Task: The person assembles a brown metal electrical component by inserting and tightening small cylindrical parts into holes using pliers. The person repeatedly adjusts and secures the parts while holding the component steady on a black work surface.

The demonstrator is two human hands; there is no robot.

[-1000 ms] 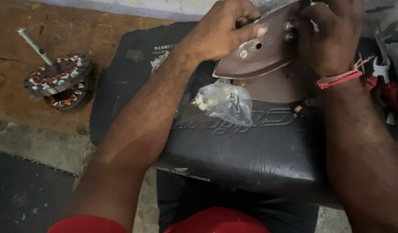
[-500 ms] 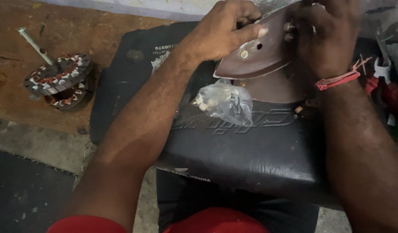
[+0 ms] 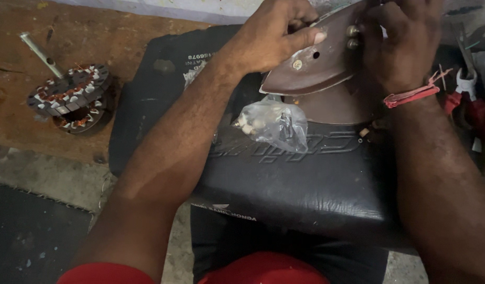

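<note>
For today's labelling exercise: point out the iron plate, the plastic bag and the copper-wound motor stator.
Iron plate (image 3: 316,73), head view: bare brown face of the plate, between the hands.
Plastic bag (image 3: 274,125), head view: middle of the crumpled clear film.
Stator (image 3: 71,94), head view: top ring of windings.

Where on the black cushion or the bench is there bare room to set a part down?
The black leather cushion is bare below the clear plastic bag of small parts. Bare wood lies between the copper-wound motor stator and the cushion. It is crowded around the brown iron soleplate and the tools at right.
</note>
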